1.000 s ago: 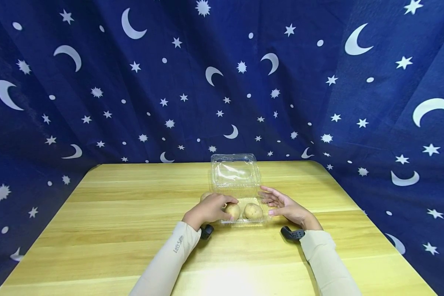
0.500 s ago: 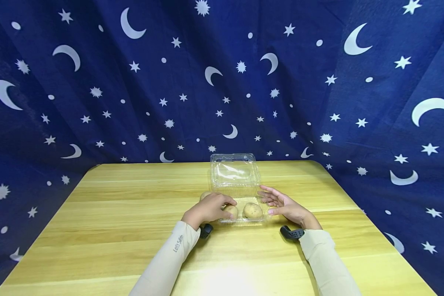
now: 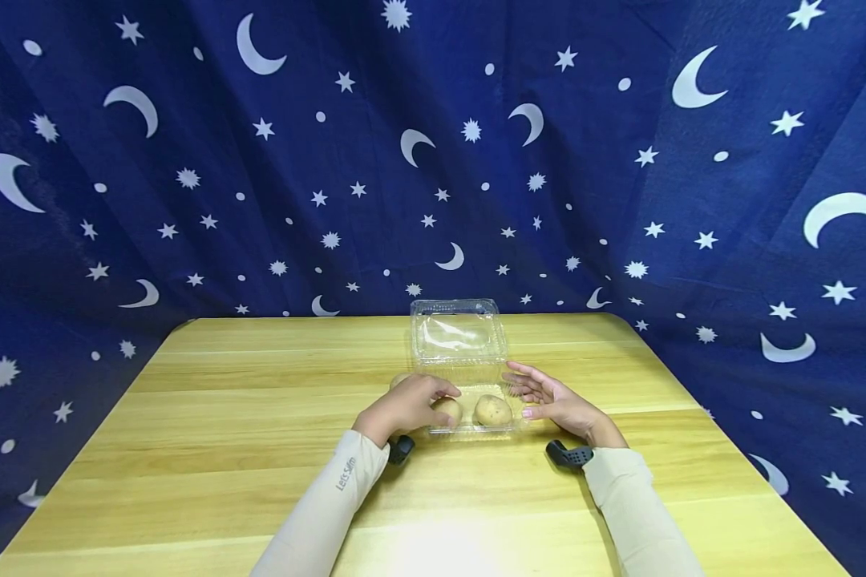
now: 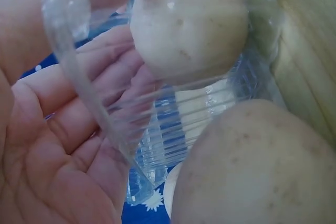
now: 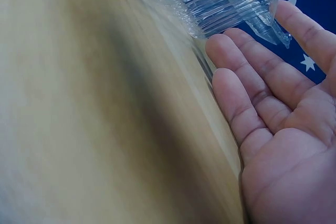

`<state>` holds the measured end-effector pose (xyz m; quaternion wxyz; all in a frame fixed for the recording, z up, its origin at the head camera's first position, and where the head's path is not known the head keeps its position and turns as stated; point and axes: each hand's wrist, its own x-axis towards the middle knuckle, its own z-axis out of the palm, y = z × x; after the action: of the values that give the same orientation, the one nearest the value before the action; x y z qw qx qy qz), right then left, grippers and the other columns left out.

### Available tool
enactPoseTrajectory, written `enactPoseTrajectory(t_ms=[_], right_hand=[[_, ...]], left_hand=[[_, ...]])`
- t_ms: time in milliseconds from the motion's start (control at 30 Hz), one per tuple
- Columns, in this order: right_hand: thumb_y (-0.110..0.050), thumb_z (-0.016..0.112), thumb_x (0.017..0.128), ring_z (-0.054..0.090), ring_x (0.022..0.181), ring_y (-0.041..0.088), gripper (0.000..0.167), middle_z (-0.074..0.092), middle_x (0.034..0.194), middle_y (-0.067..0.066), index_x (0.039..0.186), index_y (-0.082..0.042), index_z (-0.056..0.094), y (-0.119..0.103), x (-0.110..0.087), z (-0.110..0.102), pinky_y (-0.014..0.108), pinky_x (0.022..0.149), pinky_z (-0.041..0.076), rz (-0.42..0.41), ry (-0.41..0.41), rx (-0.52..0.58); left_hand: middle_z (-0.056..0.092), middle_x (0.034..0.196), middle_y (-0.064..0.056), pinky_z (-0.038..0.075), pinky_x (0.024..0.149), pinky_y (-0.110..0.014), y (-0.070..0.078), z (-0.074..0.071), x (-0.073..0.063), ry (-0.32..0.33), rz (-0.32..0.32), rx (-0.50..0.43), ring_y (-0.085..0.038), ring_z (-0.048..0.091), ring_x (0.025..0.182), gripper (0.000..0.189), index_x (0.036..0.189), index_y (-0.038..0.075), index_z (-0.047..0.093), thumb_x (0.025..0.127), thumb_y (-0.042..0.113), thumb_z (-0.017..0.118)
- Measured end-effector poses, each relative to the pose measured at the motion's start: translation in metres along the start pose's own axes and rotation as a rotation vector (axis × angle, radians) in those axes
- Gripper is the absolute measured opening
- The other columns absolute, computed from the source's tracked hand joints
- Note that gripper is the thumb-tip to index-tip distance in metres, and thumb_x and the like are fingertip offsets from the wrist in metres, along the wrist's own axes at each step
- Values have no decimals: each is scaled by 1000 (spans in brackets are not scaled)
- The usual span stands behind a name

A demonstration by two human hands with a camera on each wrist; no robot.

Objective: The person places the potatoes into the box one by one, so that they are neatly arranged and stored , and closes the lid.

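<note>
Wood-grained tabletop (image 3: 245, 481) fills the nearer part of the scene, with both forearms reaching across it from the near edge toward a clear plastic box (image 3: 476, 429). At the left side of the box, the left hand (image 3: 404, 406) comes over the wall and holds a pale potato (image 3: 449, 409), thumb on the near side and fingers across the top and behind; the left wrist view shows that potato between them through the clear wall. So the held potato lies inside the grip, in the left part of the box. Just beside it, with a narrow gap, sits a second potato (image 3: 493, 410). On the right, the right hand (image 3: 559, 407) holds nothing, its fingers spread and gently bent next to the right wall; whether a fingertip touches the plastic, I cannot tell. A third potato (image 3: 398, 380) shows past the left hand, outside the box and mostly hidden. The step in hand looks like settling a potato into its place, and the next move seems to call for loosening the left fingers without dragging the thin wall. Farther back, the lid (image 3: 459, 330) stands open, and beyond the table hangs a blue curtain (image 3: 368, 96) with moons and stars.
</note>
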<state>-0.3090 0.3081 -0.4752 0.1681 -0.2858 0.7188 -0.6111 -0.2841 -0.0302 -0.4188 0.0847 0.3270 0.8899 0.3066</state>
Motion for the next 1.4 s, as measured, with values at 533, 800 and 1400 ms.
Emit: enactPoseTrajectory(t_ms=[533,800,1400], right_hand=[[6,69,98,53,138,16,84,36,171,21,170,0,25,-1,-2,1,23,111,44,-2,2,3],[6,69,98,53,139,15,84,38,170,17,170,0,25,-2,-2,1,23,112,45,-2,-1,10],[5,69,99,53,140,15,83,42,169,9,170,-1,25,-1,-1,1,23,112,45,-24,-21,31]], left_hand=[[72,139,-13,53,111,-43,-8,-1,0,53,53,-191,-32,69,125,43,139,0,70,99,11,81],[70,135,-26,55,108,-36,-17,-4,3,91,155,-354,-40,69,123,42,135,-11,67,98,5,79],[69,137,-27,55,104,-36,-25,-25,-11,220,77,-608,-28,69,118,44,145,-6,63,103,5,72]])
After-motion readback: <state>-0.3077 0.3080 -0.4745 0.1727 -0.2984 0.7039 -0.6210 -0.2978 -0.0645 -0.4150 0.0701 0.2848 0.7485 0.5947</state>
